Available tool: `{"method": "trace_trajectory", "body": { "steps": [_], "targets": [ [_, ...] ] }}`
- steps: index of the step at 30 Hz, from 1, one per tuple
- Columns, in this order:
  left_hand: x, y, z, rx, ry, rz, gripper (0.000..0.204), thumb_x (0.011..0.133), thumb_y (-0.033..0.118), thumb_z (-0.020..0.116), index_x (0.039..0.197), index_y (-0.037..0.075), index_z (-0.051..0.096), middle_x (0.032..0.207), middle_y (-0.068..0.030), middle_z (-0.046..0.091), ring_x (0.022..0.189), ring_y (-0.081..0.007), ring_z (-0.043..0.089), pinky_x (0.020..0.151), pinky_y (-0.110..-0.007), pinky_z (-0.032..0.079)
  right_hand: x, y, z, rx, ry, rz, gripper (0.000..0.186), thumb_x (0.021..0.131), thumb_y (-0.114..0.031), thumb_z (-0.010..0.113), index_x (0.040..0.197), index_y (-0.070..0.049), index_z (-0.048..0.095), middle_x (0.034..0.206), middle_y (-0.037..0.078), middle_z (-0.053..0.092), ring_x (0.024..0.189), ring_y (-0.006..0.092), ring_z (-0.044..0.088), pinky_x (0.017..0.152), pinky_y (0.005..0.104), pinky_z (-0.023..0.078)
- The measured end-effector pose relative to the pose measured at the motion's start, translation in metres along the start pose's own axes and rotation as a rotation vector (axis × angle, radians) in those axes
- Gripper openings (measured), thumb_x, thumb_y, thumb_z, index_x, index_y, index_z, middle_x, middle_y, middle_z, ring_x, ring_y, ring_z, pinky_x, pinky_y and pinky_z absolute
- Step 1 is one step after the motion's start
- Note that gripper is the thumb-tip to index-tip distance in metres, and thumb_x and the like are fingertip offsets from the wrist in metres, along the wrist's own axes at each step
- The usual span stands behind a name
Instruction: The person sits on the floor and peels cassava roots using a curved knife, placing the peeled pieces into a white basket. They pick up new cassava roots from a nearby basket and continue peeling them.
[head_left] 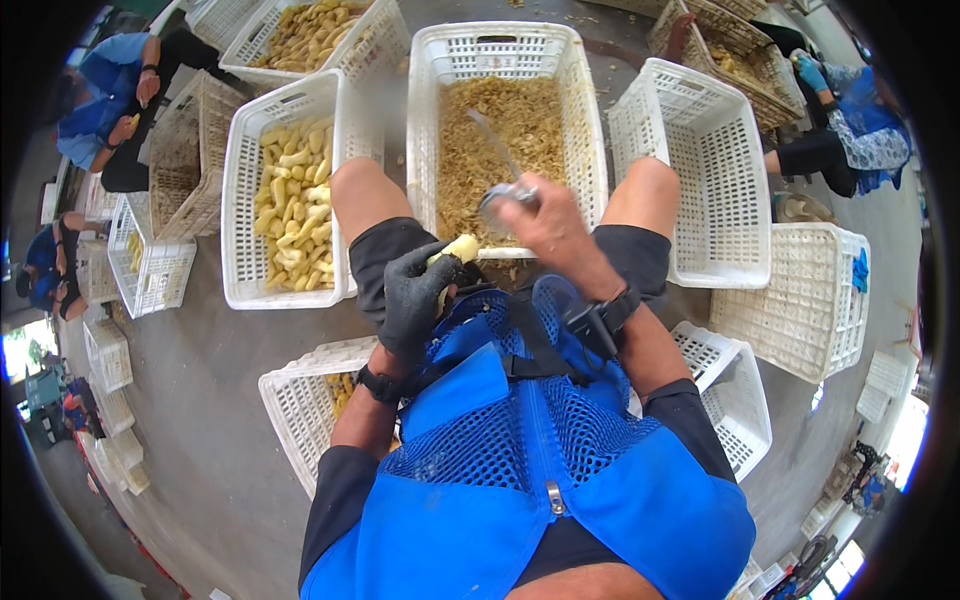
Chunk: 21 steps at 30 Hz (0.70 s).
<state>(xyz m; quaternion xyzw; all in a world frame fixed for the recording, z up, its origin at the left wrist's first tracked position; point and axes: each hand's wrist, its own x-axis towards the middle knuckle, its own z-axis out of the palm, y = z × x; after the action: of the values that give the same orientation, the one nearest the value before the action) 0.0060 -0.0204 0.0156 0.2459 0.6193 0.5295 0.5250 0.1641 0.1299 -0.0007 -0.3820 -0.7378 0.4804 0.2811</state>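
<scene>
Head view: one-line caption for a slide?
Gloved left hand grips a yellow root; right hand holds a knife over the peelings crate.

Bright daylight; blurred knife; fisheye-bent edges

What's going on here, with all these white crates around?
A seated person holds a pale yellow peeled piece in the gloved left hand and a knife in the bare right hand, over a white crate of peelings. A crate of peeled pieces stands to their left. Other people sit nearby.
</scene>
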Motion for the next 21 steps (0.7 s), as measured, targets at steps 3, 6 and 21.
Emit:
{"method": "trace_trajectory", "body": {
  "steps": [3, 6, 21],
  "targets": [
    [0.000, -0.001, -0.004, -0.036, 0.018, -0.018, 0.025, 0.087, 0.013, 0.061, 0.104, -0.004, 0.070, 0.064, 0.0004, 0.059, 0.052, -0.0045, 0.049, 0.047, -0.019, 0.036, 0.016, 0.016, -0.026, 0.003, 0.254, 0.032, 0.022, 0.086, -0.020, 0.070, 0.083, 0.000, 0.061, 0.062, 0.010, 0.059, 0.056, 0.0158, 0.053, 0.052, 0.0329, 0.044],
    [0.002, 0.001, -0.003, -0.095, 0.017, -0.070, 0.021, 0.087, 0.013, 0.060, 0.100, -0.002, 0.070, 0.062, 0.0023, 0.056, 0.049, -0.0042, 0.046, 0.045, -0.020, 0.034, -0.001, -0.010, -0.011, 0.253, 0.069, 0.026, 0.024, 0.086, -0.020, 0.071, 0.081, 0.001, 0.059, 0.062, 0.008, 0.058, 0.056, 0.0147, 0.052, 0.053, 0.0312, 0.044],
    [-0.008, -0.006, -0.040, -0.168, 0.203, -0.065, 0.024, 0.087, 0.012, 0.062, 0.105, -0.003, 0.068, 0.064, -0.0021, 0.059, 0.048, -0.0069, 0.050, 0.043, -0.020, 0.037, 0.019, 0.028, -0.039, 0.198, 0.285, 0.304, 0.015, 0.087, -0.014, 0.065, 0.082, 0.000, 0.066, 0.063, -0.001, 0.058, 0.054, 0.0068, 0.050, 0.048, 0.0252, 0.039]
  ]
}}
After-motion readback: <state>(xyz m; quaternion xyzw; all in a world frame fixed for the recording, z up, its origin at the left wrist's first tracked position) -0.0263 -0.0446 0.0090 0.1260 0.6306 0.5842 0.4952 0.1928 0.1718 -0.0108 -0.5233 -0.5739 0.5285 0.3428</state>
